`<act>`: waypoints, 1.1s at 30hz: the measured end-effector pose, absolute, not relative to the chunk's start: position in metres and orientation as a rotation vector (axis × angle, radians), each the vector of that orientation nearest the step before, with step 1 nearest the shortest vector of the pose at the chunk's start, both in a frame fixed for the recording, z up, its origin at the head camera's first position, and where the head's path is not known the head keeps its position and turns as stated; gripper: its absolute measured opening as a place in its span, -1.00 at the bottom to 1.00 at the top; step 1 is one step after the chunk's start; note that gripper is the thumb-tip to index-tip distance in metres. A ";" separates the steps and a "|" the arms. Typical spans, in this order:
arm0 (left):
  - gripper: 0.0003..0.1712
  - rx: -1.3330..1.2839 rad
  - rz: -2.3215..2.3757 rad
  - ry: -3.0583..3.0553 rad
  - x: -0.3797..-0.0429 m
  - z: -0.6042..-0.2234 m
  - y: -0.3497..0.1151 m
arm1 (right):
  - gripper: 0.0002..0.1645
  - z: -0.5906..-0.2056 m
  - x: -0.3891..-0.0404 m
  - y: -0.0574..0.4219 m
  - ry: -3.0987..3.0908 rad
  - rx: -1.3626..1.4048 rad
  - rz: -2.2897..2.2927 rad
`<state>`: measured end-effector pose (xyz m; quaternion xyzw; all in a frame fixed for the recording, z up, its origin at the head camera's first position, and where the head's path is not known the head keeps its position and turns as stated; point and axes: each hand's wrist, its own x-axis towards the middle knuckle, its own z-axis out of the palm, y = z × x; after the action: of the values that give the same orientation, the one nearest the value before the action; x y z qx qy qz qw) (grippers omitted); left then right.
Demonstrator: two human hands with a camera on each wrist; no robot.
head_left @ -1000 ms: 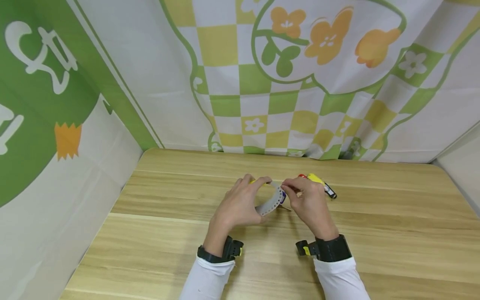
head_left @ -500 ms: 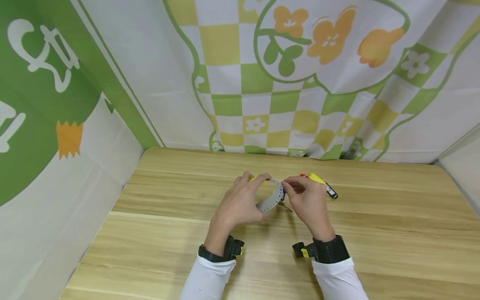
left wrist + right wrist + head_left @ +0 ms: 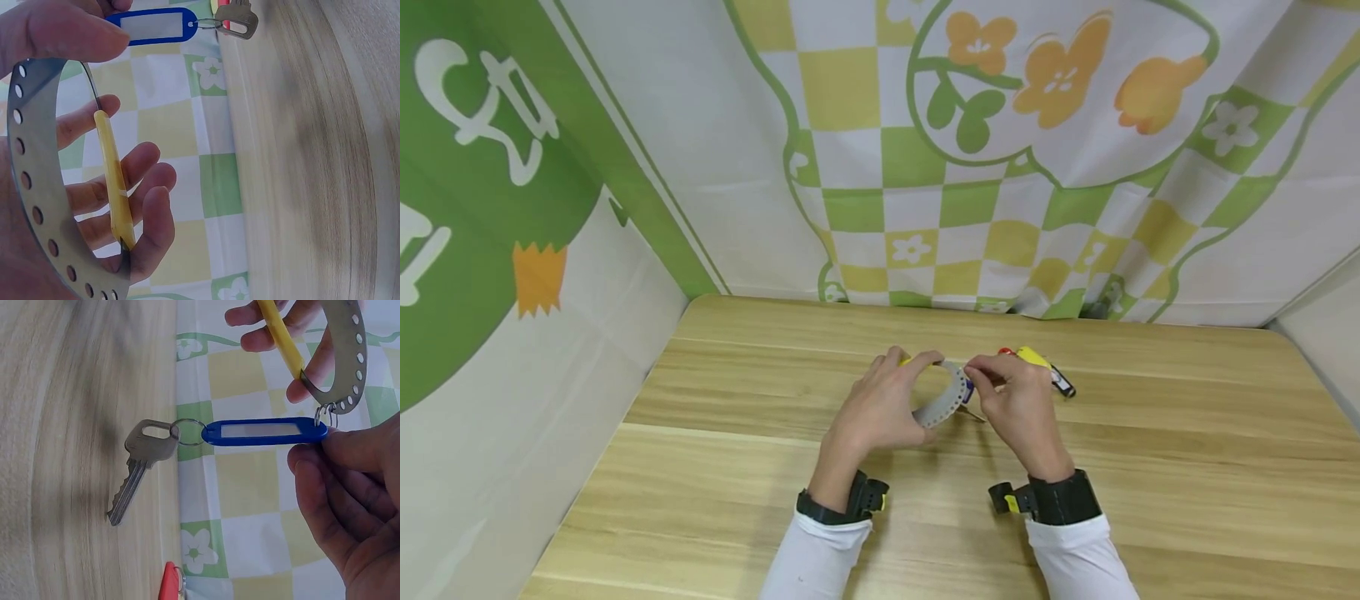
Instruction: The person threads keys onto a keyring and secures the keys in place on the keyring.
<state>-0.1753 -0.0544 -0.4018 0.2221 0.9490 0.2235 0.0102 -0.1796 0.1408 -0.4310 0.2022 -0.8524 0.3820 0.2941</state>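
In the head view my left hand (image 3: 880,408) holds a grey metal ring (image 3: 47,169) with a row of round holes along its band. A yellow handle strip (image 3: 112,169) on the ring lies by the left fingers. My right hand (image 3: 1021,408) pinches the end of a blue key tag (image 3: 262,430) with a white label. Small wire hooks (image 3: 320,414) at that end meet the ring's edge; whether they pass through a hole I cannot tell. From the tag's other end a silver key (image 3: 152,449) hangs on a split ring (image 3: 188,421).
Behind the right hand, on the wooden table (image 3: 722,375), lie a yellow tag (image 3: 1032,357), a black-and-white tag (image 3: 1062,382) and a red tag (image 3: 169,584). A patterned curtain (image 3: 910,217) hangs along the table's back edge.
The right hand and wrist have shifted slightly back and forth by the ring, still pinching the blue key tag. The left hand and the ring stay nearly in place.
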 end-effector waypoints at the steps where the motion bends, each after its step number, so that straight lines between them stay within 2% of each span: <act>1: 0.06 0.694 0.697 2.961 -0.175 -0.402 -0.054 | -0.94 -0.431 -0.179 0.141 -2.274 0.546 1.007; 13: 0.06 0.680 0.723 2.949 -0.175 -0.402 -0.053 | -0.95 -0.430 -0.179 0.141 -2.267 0.530 1.067; 25: 0.06 0.680 0.698 2.946 -0.176 -0.403 -0.053 | -0.93 -0.428 -0.178 0.141 -2.309 0.609 0.867; 33: 0.06 0.656 0.705 2.978 -0.176 -0.404 -0.051 | -0.90 -0.429 -0.178 0.140 -2.369 0.392 1.099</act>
<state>-0.1762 -0.0510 -0.4037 0.2096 0.9515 0.2252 0.0060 -0.1778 0.1396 -0.4289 0.1440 -0.8690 0.4032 0.2480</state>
